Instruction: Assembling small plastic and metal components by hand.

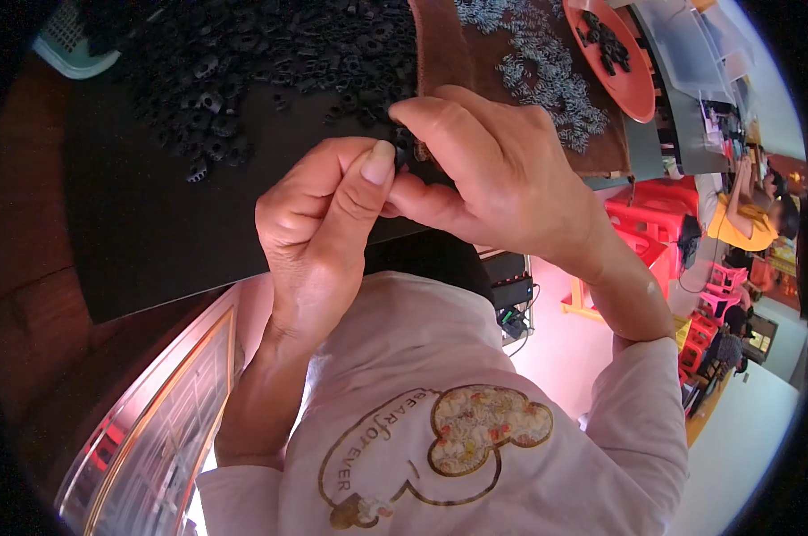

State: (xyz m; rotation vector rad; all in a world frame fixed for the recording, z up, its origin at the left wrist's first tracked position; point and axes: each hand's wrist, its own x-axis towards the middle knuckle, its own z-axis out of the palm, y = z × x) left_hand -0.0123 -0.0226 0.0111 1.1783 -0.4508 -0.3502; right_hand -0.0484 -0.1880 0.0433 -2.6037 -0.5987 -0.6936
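Observation:
My left hand is closed, its thumb pressed over the bent fingers, pinching a small black plastic part. From the other side my right hand curls its thumb and forefinger round the same part. The fingers cover most of it, so its full shape is hidden. Just beyond the hands, a large heap of small black plastic parts spreads over the dark tabletop. To its right, many small silvery metal pieces lie scattered on a brown cloth.
An orange-red dish at the far right holds several black pieces. Behind it stand clear plastic bins. A pale green basket sits at the far left. Red stools stand on the right, with a person in yellow farther off.

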